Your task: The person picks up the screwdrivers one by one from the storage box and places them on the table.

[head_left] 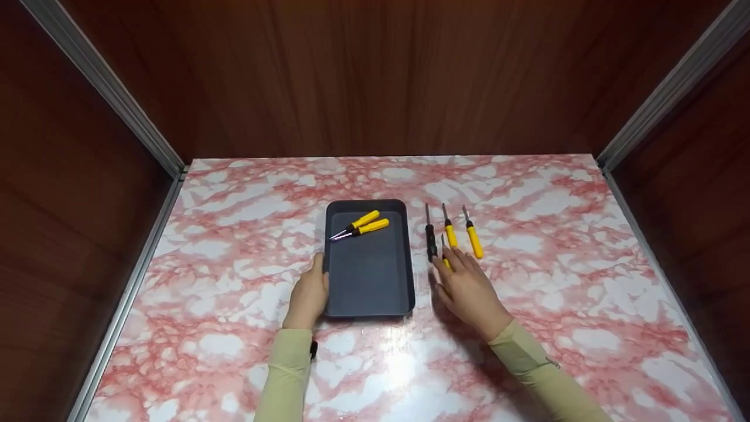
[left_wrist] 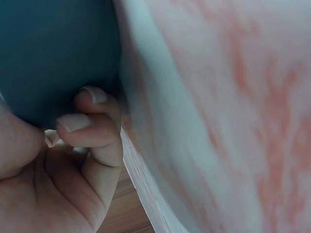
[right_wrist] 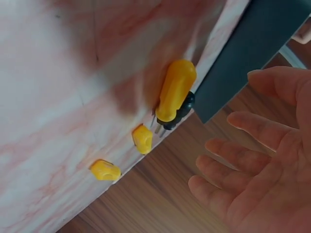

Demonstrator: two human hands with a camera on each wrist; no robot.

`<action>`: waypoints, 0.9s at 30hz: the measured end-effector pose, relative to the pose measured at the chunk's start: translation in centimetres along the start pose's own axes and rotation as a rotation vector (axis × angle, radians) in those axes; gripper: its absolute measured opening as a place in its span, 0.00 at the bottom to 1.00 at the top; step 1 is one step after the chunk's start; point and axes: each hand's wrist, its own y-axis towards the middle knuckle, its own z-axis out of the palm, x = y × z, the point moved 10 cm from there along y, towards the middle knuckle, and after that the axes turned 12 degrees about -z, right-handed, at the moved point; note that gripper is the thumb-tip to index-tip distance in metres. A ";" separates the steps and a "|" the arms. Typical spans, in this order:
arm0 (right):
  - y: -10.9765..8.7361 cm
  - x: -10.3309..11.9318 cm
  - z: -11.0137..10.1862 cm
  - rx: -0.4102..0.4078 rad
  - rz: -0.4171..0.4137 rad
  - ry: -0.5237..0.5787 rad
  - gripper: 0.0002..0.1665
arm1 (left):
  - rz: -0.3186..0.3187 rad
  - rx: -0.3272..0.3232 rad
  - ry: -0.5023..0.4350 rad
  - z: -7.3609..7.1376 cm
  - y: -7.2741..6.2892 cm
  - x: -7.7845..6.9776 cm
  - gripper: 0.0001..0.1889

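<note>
So the left hand [head_left: 309, 294] had the dark grey rectangular tray [head_left: 369, 275] gripped by its left edge, centre frame. Just right of it, a yellow-handled metal screwdriver [head_left: 447, 264] lay partly hidden under the much nearer right hand [head_left: 470, 292], long axis running up-frame, tip away. That hand was loosely spread, holding nothing.

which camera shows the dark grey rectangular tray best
The head view: nearly the whole dark grey rectangular tray shows, inside included. The left wrist view has only a cropped part, upper left; the right wrist, just a slice, upper right.
</note>
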 end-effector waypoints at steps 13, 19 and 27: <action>2.4 -0.1 -1.3 -0.011 0.043 0.065 0.31 | -0.022 0.016 0.002 0.2 0.0 0.1 0.22; 3.4 0.4 -1.1 0.019 0.048 0.078 0.34 | -0.016 0.013 -0.002 0.3 -0.1 -0.1 0.21; 5.5 1.4 -1.7 0.003 0.004 0.078 0.34 | -0.016 0.019 -0.012 0.2 0.0 0.0 0.21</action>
